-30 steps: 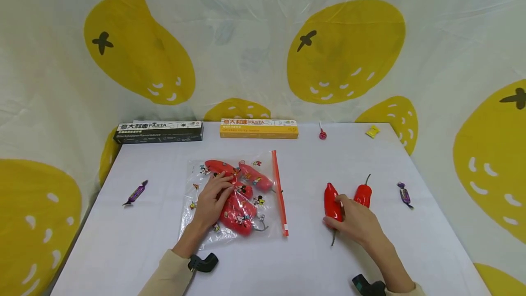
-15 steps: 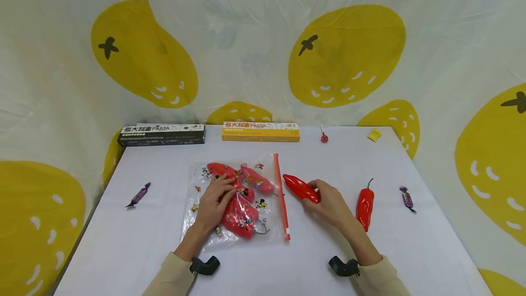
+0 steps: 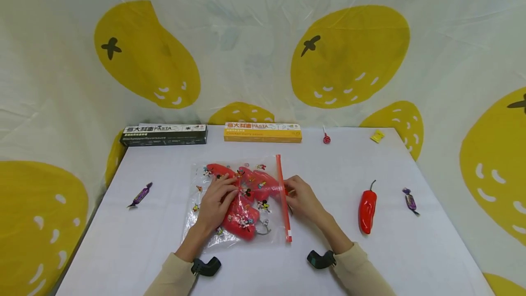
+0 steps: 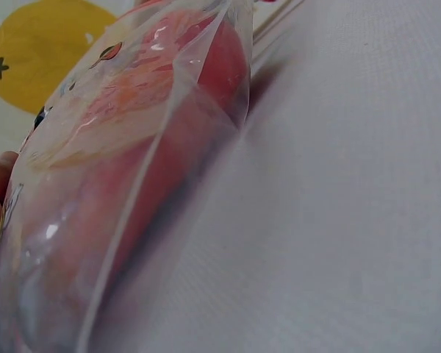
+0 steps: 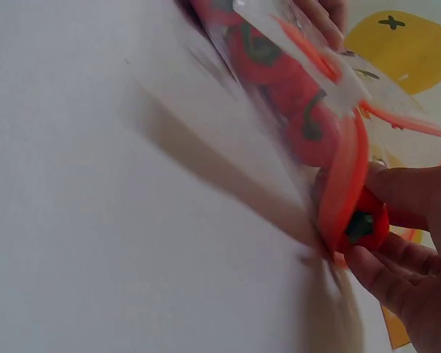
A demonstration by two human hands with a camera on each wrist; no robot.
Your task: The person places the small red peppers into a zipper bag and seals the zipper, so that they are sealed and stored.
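Note:
A clear zip bag (image 3: 197, 177) with cartoon prints lies on the white table, several red peppers (image 3: 240, 227) inside it. My left hand (image 3: 214, 201) rests on top of the bag, fingers lightly bent over the peppers. At the bag's right side, my right hand (image 3: 303, 199) is at the orange zip edge (image 3: 283, 209). In the right wrist view, its thumb and fingers pinch a red chili pepper (image 5: 379, 218) near the green stem end; the rest of that pepper is inside the bag's mouth. Another red chili pepper (image 3: 367, 212) lies on the table to the right.
Along the back stand a black pasta box (image 3: 164, 136) and a yellow pasta box (image 3: 263, 134). A lollipop (image 3: 326, 139) and a yellow wrapped candy (image 3: 377, 136) lie back right. Purple wrapped candies lie left (image 3: 141, 195) and right (image 3: 410, 201).
My right hand has picked up a chili pepper from the table, carried it left and slid it into the bag's mouth. The left hand stays on the bag.

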